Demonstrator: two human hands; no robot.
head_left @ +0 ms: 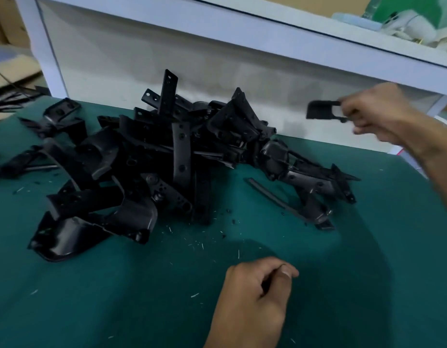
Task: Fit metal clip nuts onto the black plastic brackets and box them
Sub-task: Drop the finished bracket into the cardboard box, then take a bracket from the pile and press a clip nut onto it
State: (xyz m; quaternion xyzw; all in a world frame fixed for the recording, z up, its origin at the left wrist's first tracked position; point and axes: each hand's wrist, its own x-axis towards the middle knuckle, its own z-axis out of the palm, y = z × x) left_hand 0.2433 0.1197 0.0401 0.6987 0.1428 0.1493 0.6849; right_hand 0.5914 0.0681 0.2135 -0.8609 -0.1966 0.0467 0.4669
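- The flat black plastic bracket (322, 110) in the right hand (378, 114) is motion-blurred.
- The left hand's (255, 297) curled fingers (287, 271) hide whatever they pinch.
- Pale objects on the white shelf (405, 23) are blurred.

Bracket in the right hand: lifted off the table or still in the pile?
Lifted: the right hand holds the bracket in the air, apart from the pile.

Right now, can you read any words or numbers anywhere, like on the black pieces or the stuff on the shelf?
No text can be read anywhere.
Black plastic brackets: no readable marks.
Bracket in the right hand: blurred, nothing legible.
Items on the white shelf: too blurred to read.
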